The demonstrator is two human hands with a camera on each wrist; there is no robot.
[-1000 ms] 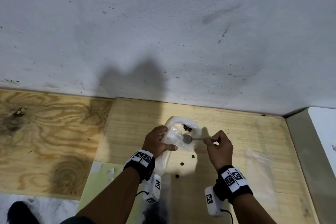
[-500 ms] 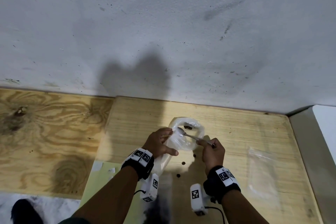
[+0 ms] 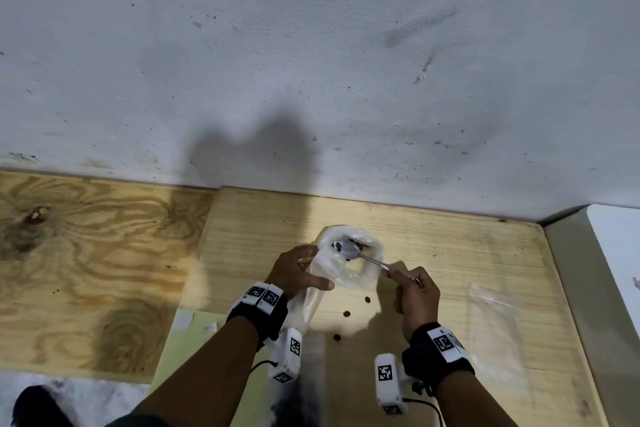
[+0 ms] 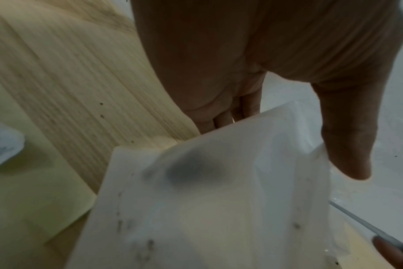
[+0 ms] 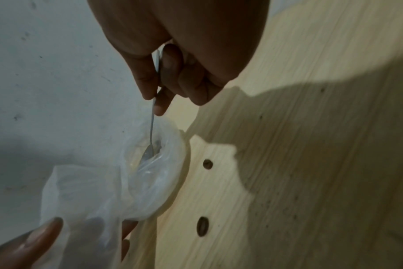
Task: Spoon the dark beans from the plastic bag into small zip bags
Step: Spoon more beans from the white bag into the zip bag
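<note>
Right now the scooping step is in hand: the right hand point(image 3: 414, 291) pinches one spoon point(image 3: 360, 253), its bowl down inside the plastic bag point(image 3: 346, 263) on the table point(image 3: 450, 253), while the left hand point(image 3: 294, 270) grips the bag's side. Next, a level lift toward the one small zip bag point(image 3: 491, 322) lying flat nearby. Three beans point(image 3: 346, 314) lie loose on the table.
</note>
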